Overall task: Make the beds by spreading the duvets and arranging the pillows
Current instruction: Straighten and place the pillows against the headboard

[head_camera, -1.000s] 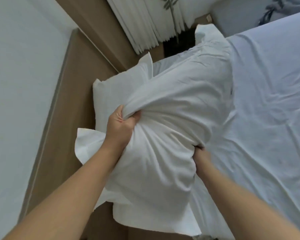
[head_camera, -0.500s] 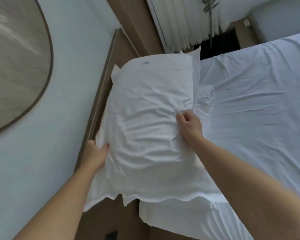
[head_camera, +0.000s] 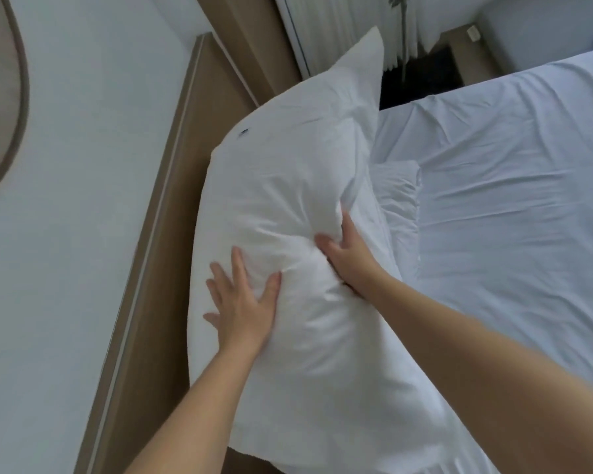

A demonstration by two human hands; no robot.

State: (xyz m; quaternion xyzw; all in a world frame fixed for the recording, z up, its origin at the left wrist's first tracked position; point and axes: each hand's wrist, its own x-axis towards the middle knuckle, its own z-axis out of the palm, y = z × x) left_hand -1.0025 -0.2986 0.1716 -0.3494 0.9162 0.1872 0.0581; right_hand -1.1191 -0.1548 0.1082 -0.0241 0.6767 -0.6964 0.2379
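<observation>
head view: left hand [head_camera: 243, 304] flat, fingers spread wide, on pillow [head_camera: 288, 172]; right hand [head_camera: 351, 258] presses pillow's right side, fingers loosely extended.

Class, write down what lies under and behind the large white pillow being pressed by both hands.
Under the large pillow, a second pillow's edge pokes out on the right; the wooden headboard stands behind. The rest of that lower pillow is covered.
</observation>
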